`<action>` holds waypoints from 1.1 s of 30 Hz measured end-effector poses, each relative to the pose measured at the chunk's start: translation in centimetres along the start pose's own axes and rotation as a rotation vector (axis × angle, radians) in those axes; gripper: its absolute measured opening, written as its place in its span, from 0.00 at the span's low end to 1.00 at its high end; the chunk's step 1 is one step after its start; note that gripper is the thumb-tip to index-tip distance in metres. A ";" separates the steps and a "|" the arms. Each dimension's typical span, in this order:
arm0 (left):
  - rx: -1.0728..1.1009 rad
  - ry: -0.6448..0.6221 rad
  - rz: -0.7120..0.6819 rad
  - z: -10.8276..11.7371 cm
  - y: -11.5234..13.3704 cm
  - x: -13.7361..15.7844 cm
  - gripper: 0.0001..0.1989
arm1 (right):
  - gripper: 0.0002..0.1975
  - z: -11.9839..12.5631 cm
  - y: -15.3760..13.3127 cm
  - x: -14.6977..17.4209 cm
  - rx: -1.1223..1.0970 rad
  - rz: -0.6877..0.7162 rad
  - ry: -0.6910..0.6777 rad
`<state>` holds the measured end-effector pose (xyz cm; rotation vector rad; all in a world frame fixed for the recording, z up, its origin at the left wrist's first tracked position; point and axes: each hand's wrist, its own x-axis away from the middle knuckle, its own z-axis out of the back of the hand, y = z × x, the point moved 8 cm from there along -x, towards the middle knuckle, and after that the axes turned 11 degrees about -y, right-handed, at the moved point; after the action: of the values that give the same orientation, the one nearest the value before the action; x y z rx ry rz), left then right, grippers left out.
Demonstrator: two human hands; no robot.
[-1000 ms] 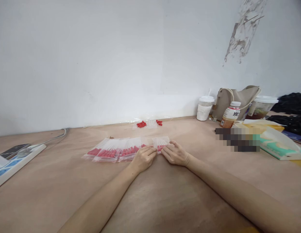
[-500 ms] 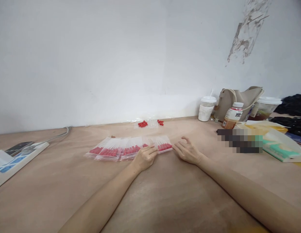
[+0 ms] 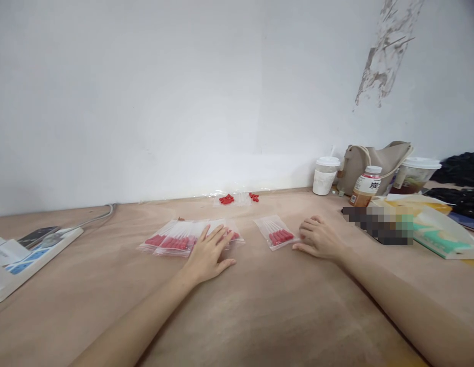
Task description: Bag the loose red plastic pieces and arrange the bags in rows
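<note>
My left hand [image 3: 209, 256] lies palm down with fingers spread over a fanned, overlapping row of clear zip bags [image 3: 172, 238], hiding part of them. The bags hold slim, pale sticks with thick red ends. To the right, one more such bag [image 3: 274, 232] lies apart, its red ends toward me. My right hand [image 3: 319, 238] rests beside that bag, fingers loosely bent and thumb apart from them. Its thumb and fingertips are close to the bag's lower right corner; whether they touch it I cannot tell.
By the wall lie small red pieces [image 3: 227, 199] on clear plastic. At right stand a lidded white cup [image 3: 324, 176], a drink bottle [image 3: 366, 187], a grey bag [image 3: 353, 165], another cup [image 3: 416, 176] and a green-white packet [image 3: 443, 234]. A power strip [image 3: 42, 260] lies left.
One bag has parted from the row's right end and turned slightly. My right hand has moved right; my left hand has shifted left and spread its fingers over the row.
</note>
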<state>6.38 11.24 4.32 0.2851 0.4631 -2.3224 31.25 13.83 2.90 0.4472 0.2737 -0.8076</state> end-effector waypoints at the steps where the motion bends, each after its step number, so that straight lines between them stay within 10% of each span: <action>1: -0.004 -0.025 0.004 0.0 -0.8 0.9 0.31 | 0.16 0.4 -0.1 -0.3 -0.061 -0.034 0.019; 5: -0.018 -0.048 0.058 -0.2 -3.6 3.1 0.29 | 0.22 0.3 -2.8 -3.1 -0.213 -0.071 0.016; 8: 0.006 -0.069 0.071 -0.6 -4.3 3.3 0.24 | 0.28 -2.8 -4.0 -4.7 -0.272 -0.124 -0.234; 14: 0.092 -0.133 0.136 -1.9 -4.7 3.0 0.18 | 0.33 -7.3 0.4 -2.3 -0.333 -0.390 -0.522; 18: 0.210 -0.040 0.187 -1.4 -5.5 2.7 0.17 | 0.31 -5.1 1.6 -1.6 -0.212 -0.469 -0.352; 24: 0.606 0.230 0.541 -0.2 -8.5 0.0 0.18 | 0.22 -0.6 -4.6 -5.2 -0.462 -0.180 -0.027; 28: 0.764 0.293 0.374 -1.0 -5.5 -3.9 0.16 | 0.30 -0.6 -5.0 -6.8 -0.755 -0.220 0.187; 33: 0.707 0.177 -0.011 -2.9 1.1 -6.4 0.14 | 0.19 -1.0 -4.6 -6.0 -0.567 -0.062 0.301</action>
<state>11.86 15.71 3.57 0.8256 -0.2989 -2.4064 23.82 15.31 3.16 0.0214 0.7751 -0.6838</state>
